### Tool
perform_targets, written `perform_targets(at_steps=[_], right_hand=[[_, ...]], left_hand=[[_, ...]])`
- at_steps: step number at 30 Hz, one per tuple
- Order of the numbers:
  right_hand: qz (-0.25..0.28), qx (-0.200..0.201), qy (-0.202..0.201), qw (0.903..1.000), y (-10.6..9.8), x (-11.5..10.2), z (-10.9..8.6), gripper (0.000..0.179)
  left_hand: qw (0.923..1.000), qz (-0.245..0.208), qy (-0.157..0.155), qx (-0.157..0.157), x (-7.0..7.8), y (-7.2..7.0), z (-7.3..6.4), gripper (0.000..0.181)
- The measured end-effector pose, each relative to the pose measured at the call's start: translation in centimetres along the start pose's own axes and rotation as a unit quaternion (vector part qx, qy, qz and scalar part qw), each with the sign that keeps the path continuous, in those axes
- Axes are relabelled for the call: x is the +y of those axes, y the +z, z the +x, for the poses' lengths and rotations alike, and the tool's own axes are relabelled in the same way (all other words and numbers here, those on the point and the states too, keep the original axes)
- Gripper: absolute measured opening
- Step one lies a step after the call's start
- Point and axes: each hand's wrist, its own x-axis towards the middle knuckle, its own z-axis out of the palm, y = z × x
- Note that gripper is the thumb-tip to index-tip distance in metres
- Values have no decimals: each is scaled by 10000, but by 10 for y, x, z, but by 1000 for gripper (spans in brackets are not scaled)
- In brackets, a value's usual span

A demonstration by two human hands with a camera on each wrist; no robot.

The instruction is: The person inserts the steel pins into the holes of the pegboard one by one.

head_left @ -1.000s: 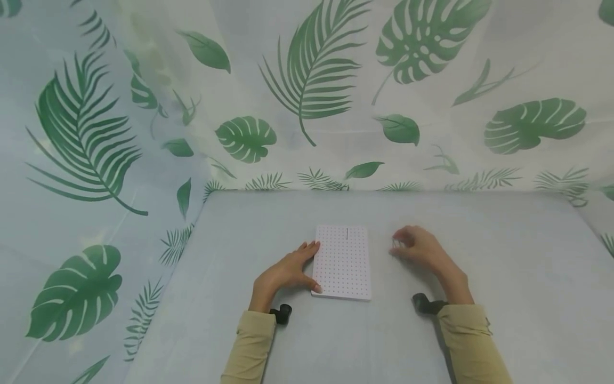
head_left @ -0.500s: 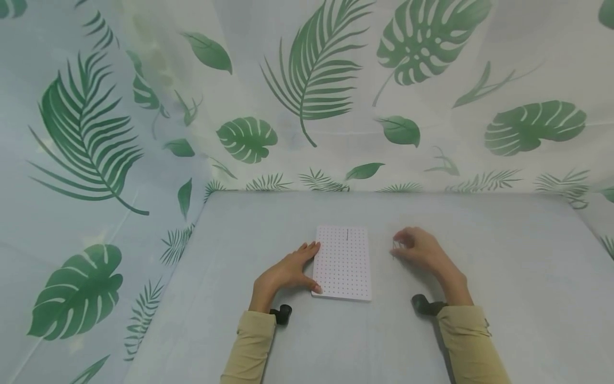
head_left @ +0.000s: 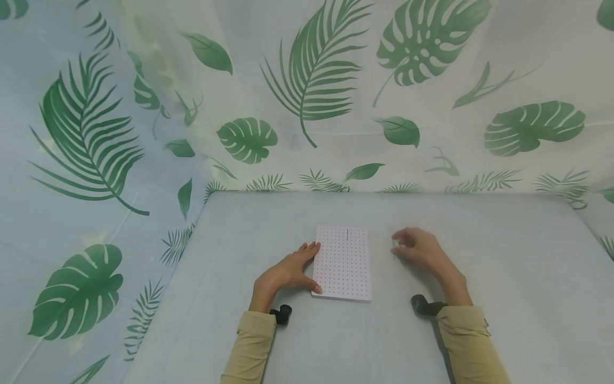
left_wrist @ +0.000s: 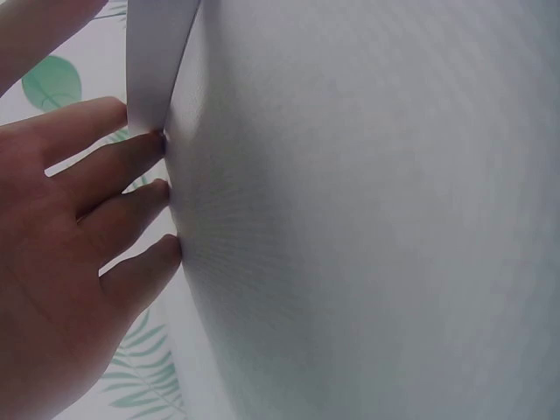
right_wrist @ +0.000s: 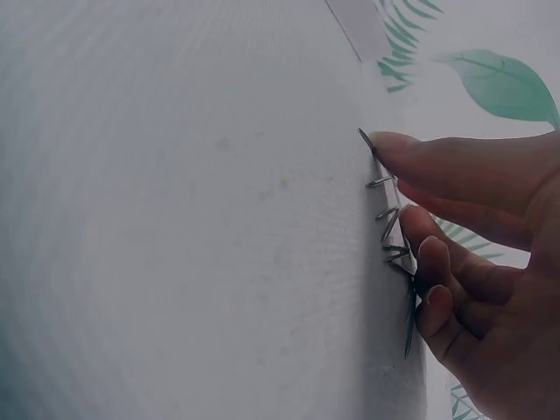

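Observation:
A white board (head_left: 342, 266) with a grid of small holes lies flat on the table, and a thin dark pin (head_left: 347, 234) shows near its top edge. Along the board's left side rests my left hand (head_left: 288, 269), fingers fairly straight, the thumb and a fingertip touching the edge. To the right of the board, apart from it, my right hand (head_left: 419, 250) has curled fingers low over the table. Several thin metal pins (right_wrist: 389, 223) show at its fingertips in the right wrist view; thumb and fingers pinch among them. Which pins lie on the table I cannot tell.
The pale grey table (head_left: 326, 341) runs back to a white curtain (head_left: 336, 154) printed with green leaves, which also hangs along the left side. Black wrist cameras (head_left: 284, 314) sit below both wrists, near the tabletop.
The right fingertips have shifted slightly about the thin pins; one pin now shows a little differently below them. My left hand and the board stay in place.

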Motion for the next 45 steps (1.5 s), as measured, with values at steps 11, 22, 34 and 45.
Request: perform_targets(at_steps=[11, 22, 34, 45], right_hand=[[134, 228, 0, 9997, 0, 3, 1, 28], [225, 378, 284, 9986, -2, -1, 1, 25], [638, 155, 275, 9975, -4, -9, 1, 23], [867, 358, 41, 9956, -2, -16, -1, 19]], left_hand=[[10000, 17, -26, -22, 0, 0, -1, 111], [10000, 27, 49, 19, -1, 1, 0, 111], [10000, 49, 22, 42, 0, 1, -1, 110], [10000, -15, 59, 48, -1, 1, -1, 110]])
